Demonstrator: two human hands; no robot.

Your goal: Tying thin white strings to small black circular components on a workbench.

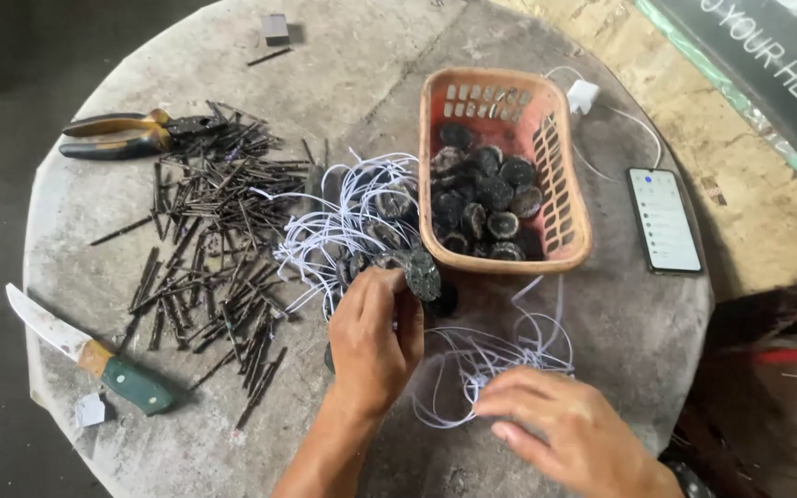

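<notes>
While my left hand (373, 337) pinches a dark disc (422, 274) near the basket (569, 198) mid-counter, my right hand's (565, 426) grip rests loosely spread on white strings (491, 360); threading seems underway, needing one strand isolated.

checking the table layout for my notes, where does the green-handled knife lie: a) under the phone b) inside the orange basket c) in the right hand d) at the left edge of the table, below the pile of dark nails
d: the green-handled knife lies on the round table near its left edge, below the pile of dark nails, far from the orange basket and the phone.
</notes>
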